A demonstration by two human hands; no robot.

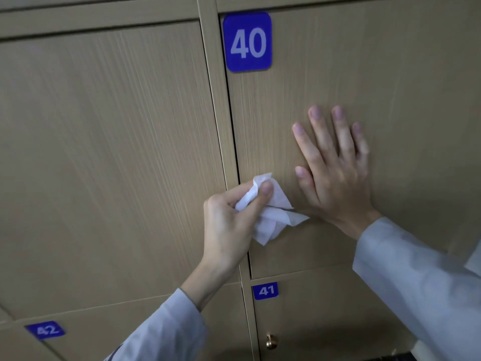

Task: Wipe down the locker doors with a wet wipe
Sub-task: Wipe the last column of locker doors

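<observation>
Presently: item one, locker door 40 (351, 61), pale wood grain, blue number plate (247, 42) at its top left corner. Item two, wet wipe (270, 217), white and crumpled, lying against the door near its left edge, low down. Item three, left hand (229, 225), thumb and curled fingers (265, 190) pinching the wipe. Item four, right hand (335, 173), fingers straight and spread, palm flat on the door just beside the wipe, apparently steadying it. Step in hand, by judgement: wiping door 40, lower left area. Next move likely calls for sweeping the wipe across the remaining panel, shifting the bracing hand clear, then proceeding to door 41 (338, 321) below.
</observation>
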